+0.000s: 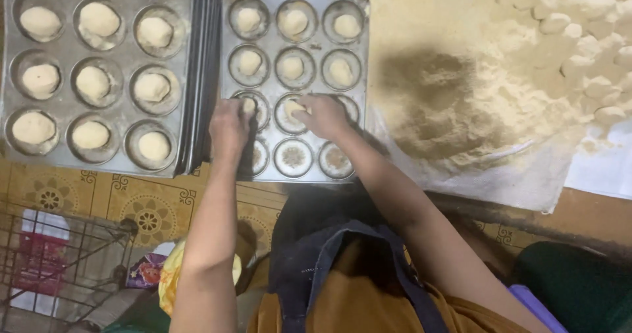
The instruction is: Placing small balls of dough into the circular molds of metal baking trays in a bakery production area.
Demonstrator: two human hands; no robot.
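At the far left a filled muffin tray [99, 70] is sitting with a dough ball in every cup, and just right of it the left hand [230, 128] is resting on the left edge of the smaller tray [296, 86], its fingers curled narrow beside a dough ball [249, 106] in the third-row left cup; whether it is gripping anything I cannot tell. The right hand [326, 116] is pinching a dough piece [294, 109] over the third-row middle cup, directly under its fingertips and nearer to it than to the left hand; the roundish lump is showing no clear long axis or heading. Further right, a flour heap [461, 102] and loose dough lumps [592, 50] are lying on the worktop.
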